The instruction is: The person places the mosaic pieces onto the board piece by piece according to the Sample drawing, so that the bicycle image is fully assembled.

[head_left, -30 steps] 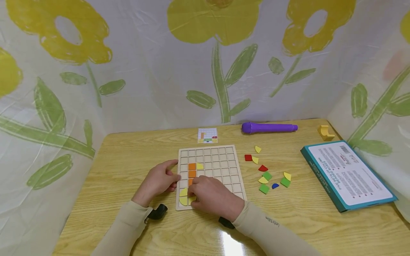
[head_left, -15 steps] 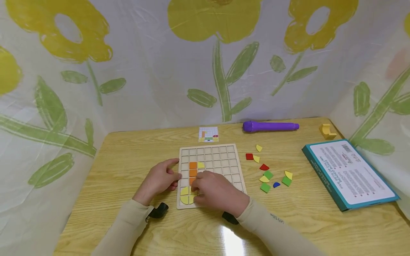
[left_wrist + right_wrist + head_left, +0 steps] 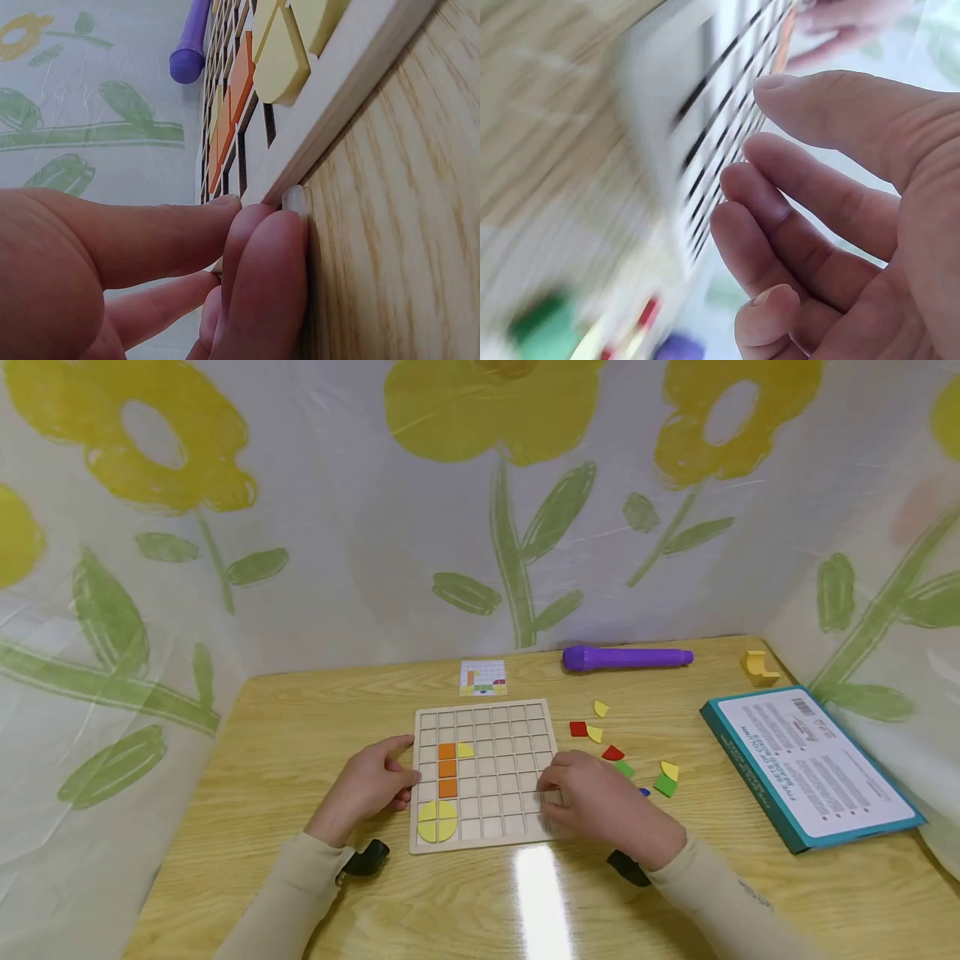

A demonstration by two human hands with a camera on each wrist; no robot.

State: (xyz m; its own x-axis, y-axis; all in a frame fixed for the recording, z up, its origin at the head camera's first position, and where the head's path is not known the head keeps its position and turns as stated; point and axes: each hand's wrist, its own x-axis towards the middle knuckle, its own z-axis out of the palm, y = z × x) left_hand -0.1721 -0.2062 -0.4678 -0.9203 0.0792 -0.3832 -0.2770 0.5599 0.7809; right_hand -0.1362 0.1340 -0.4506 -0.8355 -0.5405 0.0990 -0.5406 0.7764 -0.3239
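Observation:
A wooden grid board [image 3: 495, 777] lies on the table. Three orange squares [image 3: 447, 768] form a column in it, a yellow quarter-circle [image 3: 466, 750] beside the top one. Several yellow quarter-circles [image 3: 427, 832] make a full disc in the near left corner. My left hand [image 3: 367, 785] holds the board's left edge; thumb and curled fingertips meet the frame in the left wrist view. Over the board's right edge is my right hand [image 3: 603, 797], its fingers loosely bent and holding nothing in the right wrist view. It partly hides the loose pieces behind it.
Loose red [image 3: 612, 752], yellow [image 3: 602, 708], green [image 3: 665, 786] and blue pieces lie right of the board. A pattern card [image 3: 483, 678] and a purple microphone-shaped object [image 3: 628, 658] are behind. A teal box [image 3: 817, 768] and a yellow block [image 3: 761, 669] stand far right.
My right hand has left the yellow pieces in the near left corner and moved right to the board's right edge. The yellow disc is now uncovered. My left hand stays at the left edge.

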